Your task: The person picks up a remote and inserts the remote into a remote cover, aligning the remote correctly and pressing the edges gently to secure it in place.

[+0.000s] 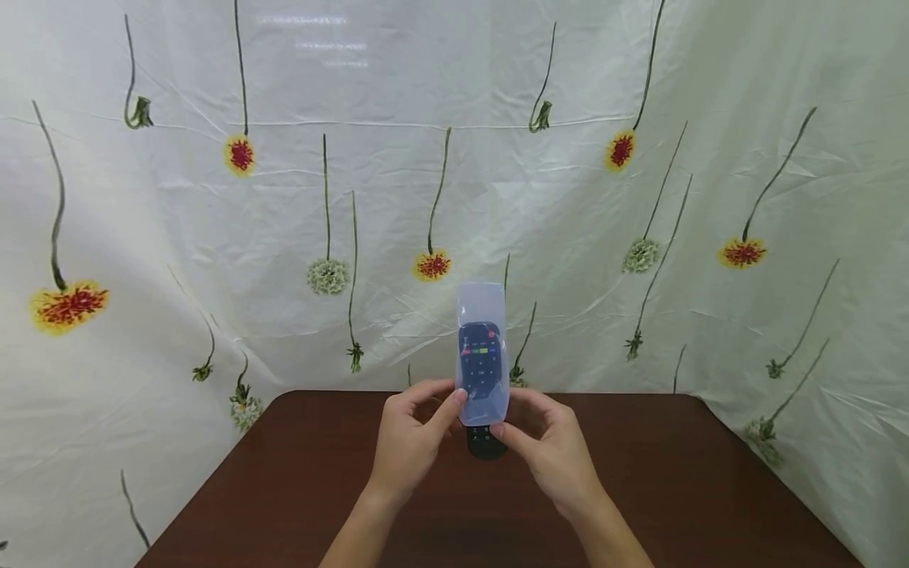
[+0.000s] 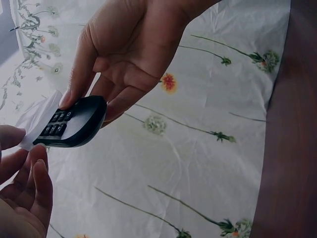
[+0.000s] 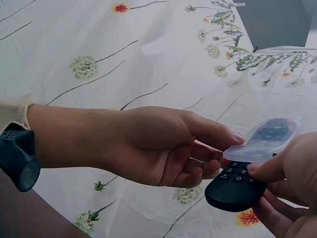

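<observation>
A black remote control (image 1: 486, 446) stands upright in front of me, its lower end sticking out of a translucent plastic sleeve (image 1: 481, 304). The sleeve covers most of the remote and extends past its top as a flat flap. My left hand (image 1: 408, 446) pinches the sleeve near its open lower edge, thumb in front. With thumb on the buttons and fingers behind, my right hand (image 1: 557, 454) grips the remote's bare lower end. In the right wrist view, the sleeve's mouth (image 3: 235, 153) lies across the remote just above my right thumb.
Below the hands is a dark brown table (image 1: 284, 489). A pale cloth (image 1: 398, 197) printed with flowers hangs behind it and along both sides. A black device (image 3: 20, 156) is strapped to my left wrist beside a light sleeve cuff (image 3: 17, 111).
</observation>
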`<state>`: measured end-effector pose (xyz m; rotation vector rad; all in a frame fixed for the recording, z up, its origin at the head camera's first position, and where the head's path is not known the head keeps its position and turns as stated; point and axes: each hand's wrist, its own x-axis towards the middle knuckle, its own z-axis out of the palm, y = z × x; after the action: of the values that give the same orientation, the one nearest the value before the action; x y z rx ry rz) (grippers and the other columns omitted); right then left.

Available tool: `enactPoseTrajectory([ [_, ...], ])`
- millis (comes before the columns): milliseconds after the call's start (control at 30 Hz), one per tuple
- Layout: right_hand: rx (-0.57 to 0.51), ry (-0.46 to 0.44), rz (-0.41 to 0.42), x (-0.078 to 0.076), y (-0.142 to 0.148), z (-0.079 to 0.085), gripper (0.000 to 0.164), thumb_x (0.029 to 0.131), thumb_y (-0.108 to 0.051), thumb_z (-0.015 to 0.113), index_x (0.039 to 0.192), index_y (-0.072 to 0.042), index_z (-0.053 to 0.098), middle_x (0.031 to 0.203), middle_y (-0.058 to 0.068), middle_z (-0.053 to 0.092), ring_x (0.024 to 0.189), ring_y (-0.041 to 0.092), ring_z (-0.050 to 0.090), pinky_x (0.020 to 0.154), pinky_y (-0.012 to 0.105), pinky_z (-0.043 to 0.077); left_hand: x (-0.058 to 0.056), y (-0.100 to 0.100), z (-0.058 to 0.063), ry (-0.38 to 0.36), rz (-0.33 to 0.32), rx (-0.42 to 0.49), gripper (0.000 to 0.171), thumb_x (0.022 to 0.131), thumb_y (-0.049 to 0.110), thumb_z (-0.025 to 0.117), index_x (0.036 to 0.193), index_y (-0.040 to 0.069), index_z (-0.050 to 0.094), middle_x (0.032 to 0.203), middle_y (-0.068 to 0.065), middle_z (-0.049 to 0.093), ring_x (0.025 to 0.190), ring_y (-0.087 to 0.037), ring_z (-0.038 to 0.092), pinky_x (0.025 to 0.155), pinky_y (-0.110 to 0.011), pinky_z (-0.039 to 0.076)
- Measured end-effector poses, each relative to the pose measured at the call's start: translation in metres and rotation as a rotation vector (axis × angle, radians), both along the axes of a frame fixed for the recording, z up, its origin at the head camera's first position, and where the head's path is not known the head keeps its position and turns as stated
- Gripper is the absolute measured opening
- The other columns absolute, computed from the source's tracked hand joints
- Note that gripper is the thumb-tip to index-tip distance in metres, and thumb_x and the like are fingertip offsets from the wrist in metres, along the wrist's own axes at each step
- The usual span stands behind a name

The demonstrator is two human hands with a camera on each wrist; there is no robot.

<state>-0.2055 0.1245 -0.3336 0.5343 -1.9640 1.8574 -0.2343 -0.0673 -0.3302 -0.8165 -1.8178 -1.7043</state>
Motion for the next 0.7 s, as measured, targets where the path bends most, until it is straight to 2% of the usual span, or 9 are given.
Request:
enactPoseTrajectory([
  [100,0.004,0.003,0.003,-0.0001,0.0004,-0.0002,0.039,0.085,0.007,0.080,0.122,-0.004,0.073,0.108,0.009,0.075,0.101,0.026,0.070,0.084,0.033,0.057,-0.0004,0.0007,-0.0003,-0.010,-0.008,0.004,0.014,0.098,0.012,0.074,0.108,0.004,0.079,0.085,-0.003,0.072,0.063,-0.026,0.066,0.057,-0.035,0.058],
  [200,-0.002,0.018,0.019,0.0002,0.0006,0.0002,0.038,0.086,0.006,0.080,0.122,-0.002,0.073,0.108,0.011,0.075,0.102,0.027,0.070,0.085,0.033,0.057,-0.0004,0.0012,-0.0003,-0.022,-0.012,0.007,0.014,0.098,0.012,0.074,0.108,0.004,0.080,0.084,-0.003,0.072,0.062,-0.027,0.066,0.057,-0.033,0.057],
  [367,-0.017,0.019,0.043,-0.0005,0.0013,0.0008,0.038,0.086,0.007,0.079,0.122,-0.001,0.072,0.108,0.012,0.075,0.102,0.027,0.071,0.086,0.033,0.056,0.0004,0.0023,0.0010,-0.035,-0.022,0.013,0.014,0.098,0.010,0.074,0.109,0.003,0.079,0.084,-0.004,0.072,0.062,-0.032,0.065,0.057,-0.037,0.058],
  [600,-0.026,0.005,0.045,-0.0003,0.0018,0.0008,0.039,0.086,0.007,0.079,0.123,0.000,0.071,0.109,0.014,0.074,0.102,0.028,0.070,0.084,0.033,0.057,-0.0007,0.0023,0.0005,-0.034,-0.035,0.013,0.014,0.097,0.009,0.074,0.108,0.002,0.079,0.079,-0.005,0.069,0.061,-0.019,0.064,0.057,-0.033,0.057],
  [700,-0.035,0.008,0.040,-0.0004,0.0016,0.0007,0.039,0.085,0.008,0.079,0.122,0.000,0.072,0.109,0.013,0.074,0.102,0.027,0.070,0.083,0.032,0.057,-0.0015,0.0024,0.0001,-0.033,-0.037,0.013,0.014,0.097,0.008,0.074,0.107,0.002,0.080,0.078,-0.005,0.069,0.060,-0.019,0.063,0.056,-0.034,0.056],
])
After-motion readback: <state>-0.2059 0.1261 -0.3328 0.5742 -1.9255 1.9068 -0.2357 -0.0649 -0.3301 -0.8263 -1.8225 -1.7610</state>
